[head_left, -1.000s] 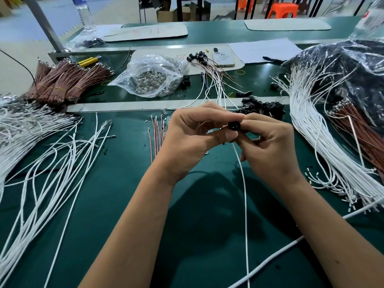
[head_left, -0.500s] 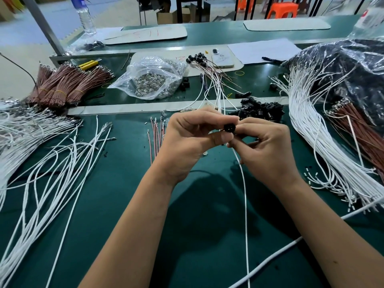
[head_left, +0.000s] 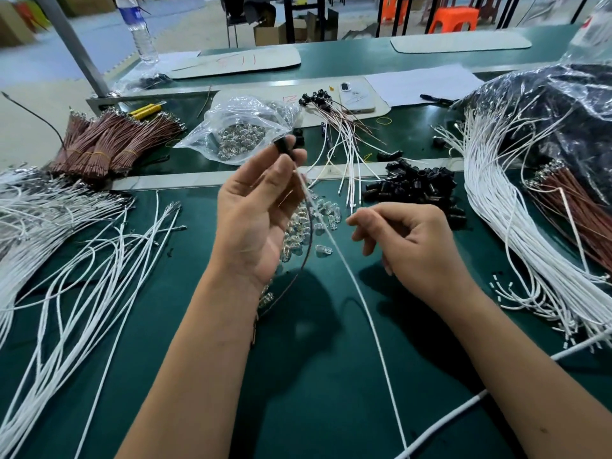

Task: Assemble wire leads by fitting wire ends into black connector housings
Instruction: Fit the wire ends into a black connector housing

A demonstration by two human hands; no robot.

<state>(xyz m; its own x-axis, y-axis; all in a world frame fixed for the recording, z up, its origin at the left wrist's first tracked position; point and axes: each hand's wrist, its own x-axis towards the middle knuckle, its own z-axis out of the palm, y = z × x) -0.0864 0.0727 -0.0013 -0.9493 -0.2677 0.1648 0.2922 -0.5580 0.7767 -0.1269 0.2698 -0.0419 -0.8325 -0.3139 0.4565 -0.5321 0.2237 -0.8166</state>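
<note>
Head view | left hand (head_left: 261, 207) raised, apparently pinching black housing (head_left: 284, 144) | right hand (head_left: 410, 240) loosely curled, empty

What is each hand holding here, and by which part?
The left hand pinches the black connector housing at its fingertips, white wire trailing down. The right hand holds nothing, fingers loosely curled.

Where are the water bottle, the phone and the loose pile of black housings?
water bottle (head_left: 140, 34), head view, on its clear body.
phone (head_left: 357, 98), head view, on its pale back.
pile of black housings (head_left: 415, 183), head view, mid-heap.
</note>
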